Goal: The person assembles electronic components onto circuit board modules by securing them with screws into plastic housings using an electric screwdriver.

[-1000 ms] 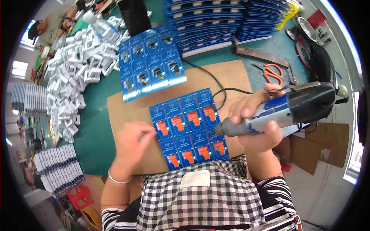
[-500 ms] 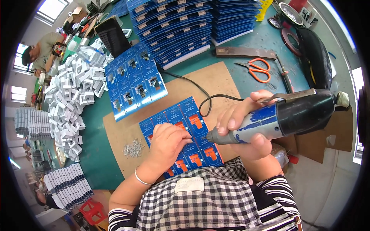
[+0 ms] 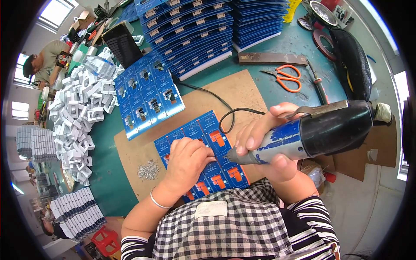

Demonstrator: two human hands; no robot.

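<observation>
Over the blue panel (image 3: 216,151) — right hand (image 3: 268,143), grip closed around electric screwdriver (image 3: 316,134); left hand (image 3: 186,158) fingers curled, pressing down.

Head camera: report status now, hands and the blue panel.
Right hand gripping electric screwdriver, tip down at blue panel. Left hand pressed flat on panel. Screw pile left of panel; cord trails behind, clear of the tip.

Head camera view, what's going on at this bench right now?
A person is working on a blue panel with orange parts lying on a brown board. The right hand grips a corded electric screwdriver, tip down at the panel. The left hand rests on the panel beside the tip. A small pile of screws lies to the left.
</observation>
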